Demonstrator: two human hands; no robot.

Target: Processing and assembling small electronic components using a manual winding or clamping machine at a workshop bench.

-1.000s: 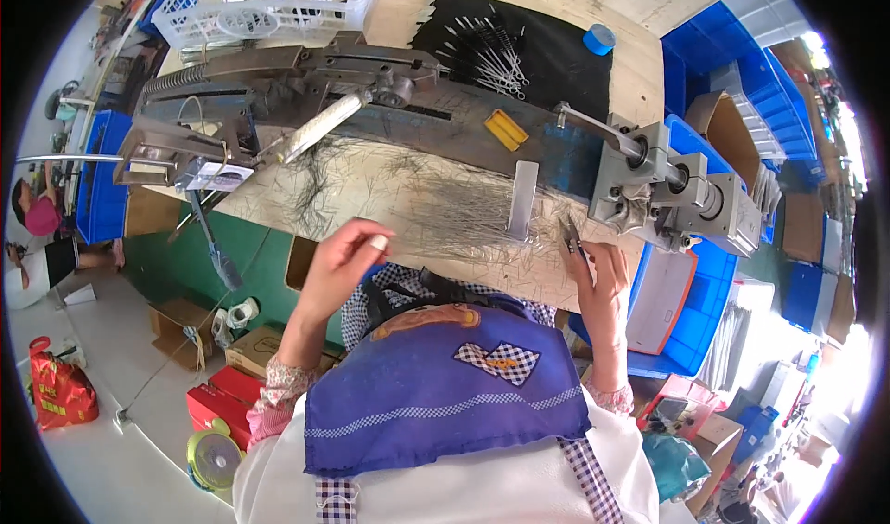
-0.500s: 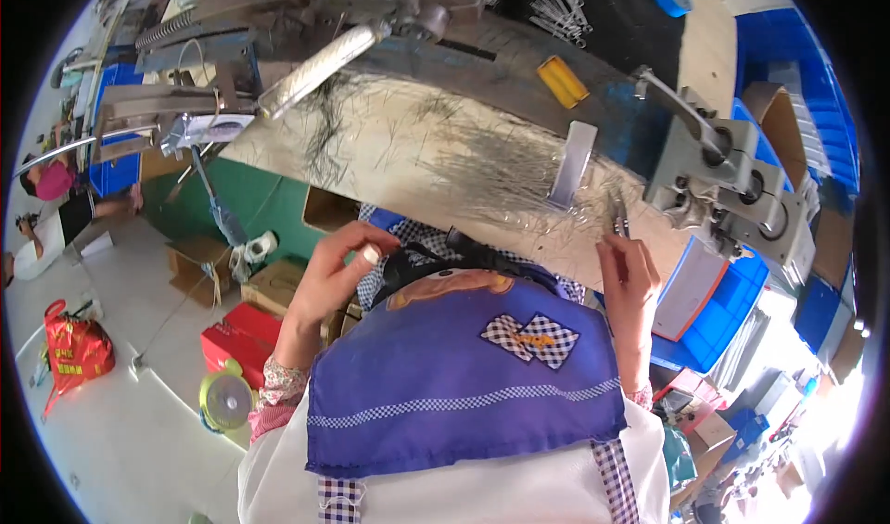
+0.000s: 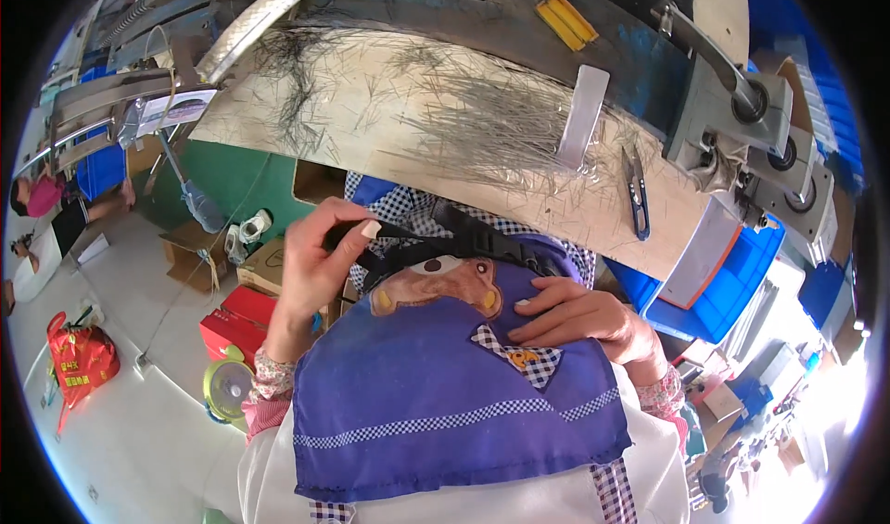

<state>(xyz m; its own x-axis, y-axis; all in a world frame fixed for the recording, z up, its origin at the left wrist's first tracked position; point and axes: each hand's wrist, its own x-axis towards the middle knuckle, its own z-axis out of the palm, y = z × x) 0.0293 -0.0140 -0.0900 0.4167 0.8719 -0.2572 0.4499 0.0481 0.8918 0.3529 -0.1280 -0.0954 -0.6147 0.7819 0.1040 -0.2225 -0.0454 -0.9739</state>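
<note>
My left hand [image 3: 320, 255] is closed on a black strap [image 3: 394, 232] at my waist, with a pale cover on the thumb tip. The strap runs right to a black buckle [image 3: 480, 238] over the top of my blue apron [image 3: 426, 366]. On the apron's right side lies my right hand [image 3: 589, 320], its fingers stretched out and holding nothing. Beyond it, dark-handled thread snips [image 3: 637, 199] lie on the worktable [image 3: 371, 158], blades pointing away from me. Fine dark wire pieces [image 3: 501, 121] are strewn beside a flat metal bar [image 3: 584, 111].
A metal clamp-like machine [image 3: 742, 107] stands at the right end of the table. Farther back are a yellow block [image 3: 566, 20] and a wrapped lever [image 3: 264, 23]. Below right is a blue bin [image 3: 742, 287]; a red box [image 3: 232, 325] and small fan [image 3: 227, 389] sit at lower left.
My right hand has let go of the thread snips, leaving them on the table, and moved back onto the apron. My left hand has risen slightly with the strap. The view has shifted.
</note>
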